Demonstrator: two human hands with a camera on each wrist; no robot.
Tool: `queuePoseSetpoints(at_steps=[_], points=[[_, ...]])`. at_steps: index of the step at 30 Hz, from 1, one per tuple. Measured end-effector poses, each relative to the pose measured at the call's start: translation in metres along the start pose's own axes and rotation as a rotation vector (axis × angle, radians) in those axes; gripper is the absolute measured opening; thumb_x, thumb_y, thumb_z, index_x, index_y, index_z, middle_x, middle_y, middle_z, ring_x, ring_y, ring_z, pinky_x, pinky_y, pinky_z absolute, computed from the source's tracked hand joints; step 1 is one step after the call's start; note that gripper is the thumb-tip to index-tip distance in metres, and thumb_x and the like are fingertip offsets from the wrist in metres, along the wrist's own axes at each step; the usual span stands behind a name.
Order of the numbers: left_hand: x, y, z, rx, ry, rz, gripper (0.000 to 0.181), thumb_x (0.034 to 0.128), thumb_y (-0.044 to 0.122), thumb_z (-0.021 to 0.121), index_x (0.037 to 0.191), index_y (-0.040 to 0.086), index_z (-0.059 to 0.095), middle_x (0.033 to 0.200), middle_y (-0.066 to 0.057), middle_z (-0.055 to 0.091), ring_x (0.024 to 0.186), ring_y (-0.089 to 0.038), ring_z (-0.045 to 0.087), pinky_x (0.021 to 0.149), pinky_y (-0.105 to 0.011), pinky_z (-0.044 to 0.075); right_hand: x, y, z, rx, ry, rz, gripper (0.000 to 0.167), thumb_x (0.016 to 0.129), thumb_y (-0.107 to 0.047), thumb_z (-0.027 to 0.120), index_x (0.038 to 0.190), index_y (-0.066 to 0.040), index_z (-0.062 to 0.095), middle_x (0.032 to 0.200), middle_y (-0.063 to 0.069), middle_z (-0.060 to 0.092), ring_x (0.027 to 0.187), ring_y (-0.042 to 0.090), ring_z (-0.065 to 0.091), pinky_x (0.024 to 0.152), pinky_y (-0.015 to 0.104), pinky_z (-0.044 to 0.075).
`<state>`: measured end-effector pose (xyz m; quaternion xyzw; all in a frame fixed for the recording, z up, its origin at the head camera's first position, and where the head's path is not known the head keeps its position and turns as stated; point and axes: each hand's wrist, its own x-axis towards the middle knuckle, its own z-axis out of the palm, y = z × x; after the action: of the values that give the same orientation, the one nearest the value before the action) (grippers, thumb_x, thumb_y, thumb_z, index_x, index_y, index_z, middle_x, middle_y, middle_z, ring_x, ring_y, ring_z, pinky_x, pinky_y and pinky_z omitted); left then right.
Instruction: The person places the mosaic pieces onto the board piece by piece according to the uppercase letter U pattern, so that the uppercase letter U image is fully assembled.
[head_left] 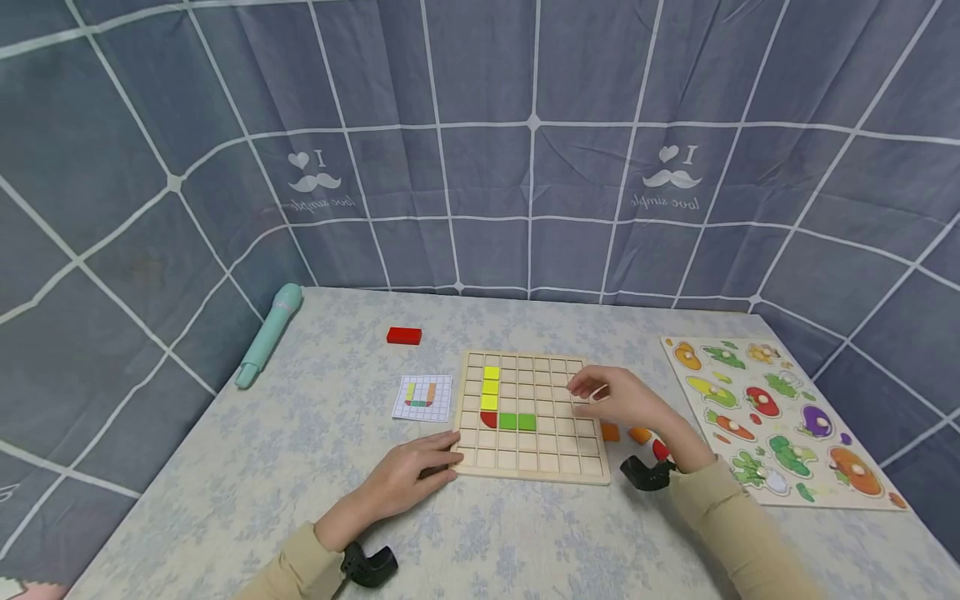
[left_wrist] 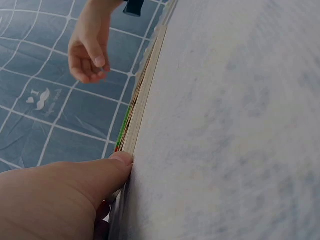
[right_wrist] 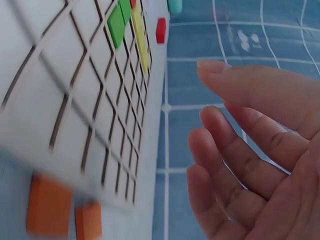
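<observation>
The orange square (head_left: 611, 432) lies just right of the grid board (head_left: 551, 460), on the near side of the empty, loosely spread right hand (head_left: 624, 398), while the left hand (head_left: 405, 475) touches the board's left edge.

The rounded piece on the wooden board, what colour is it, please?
The rounded piece is red; the head view shows it best.

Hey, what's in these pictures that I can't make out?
Head view: the red piece by the right arm, which seems to hide part of it.
Head view: fine detail on the pattern card, too small.
Head view: what the pink thing is, cut off by the bottom edge.
Left wrist view: the layout on the board, seen almost edge-on.
Right wrist view: the nearest orange piece, its edges blurred.
</observation>
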<state>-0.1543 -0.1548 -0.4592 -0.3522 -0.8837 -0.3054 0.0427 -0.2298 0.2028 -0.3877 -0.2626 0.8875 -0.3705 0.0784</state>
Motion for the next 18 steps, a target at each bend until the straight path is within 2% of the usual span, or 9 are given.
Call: queuePoseSetpoints(at_steps=[6,10,18], points=[[0.000,0.000,0.000,0.003,0.004,0.005,0.031,0.0922,0.025,0.062,0.118,0.007,0.068,0.135,-0.010,0.052,0.126,-0.024,0.047,0.099,-0.042,0.045,-0.028,0.014,-0.019,-0.029,0.060,0.061,0.031,0.081,-0.017,0.075,0.106,-0.003,0.064,0.101,0.011,0.063,0.092,0.026,0.058,0.082,0.038,0.052],[0.000,0.001,0.000,-0.001,0.006,0.005,0.031,0.0919,0.024,0.063,0.117,0.007,0.068,0.135,-0.010,0.052,0.125,-0.024,0.047,0.099,-0.042,0.045,-0.047,0.022,-0.027,-0.043,0.089,0.102,0.032,0.081,-0.020,0.075,0.107,-0.003,0.064,0.102,0.009,0.064,0.090,0.021,0.058,0.081,0.035,0.053],[0.000,0.001,0.000,-0.003,0.006,-0.002,0.031,0.0918,0.025,0.063,0.117,0.007,0.068,0.135,-0.009,0.052,0.126,-0.023,0.047,0.099,-0.042,0.045,-0.075,0.040,-0.032,-0.036,0.089,0.146,0.032,0.082,-0.018,0.074,0.108,-0.002,0.063,0.101,0.008,0.063,0.089,0.020,0.058,0.077,0.028,0.053]])
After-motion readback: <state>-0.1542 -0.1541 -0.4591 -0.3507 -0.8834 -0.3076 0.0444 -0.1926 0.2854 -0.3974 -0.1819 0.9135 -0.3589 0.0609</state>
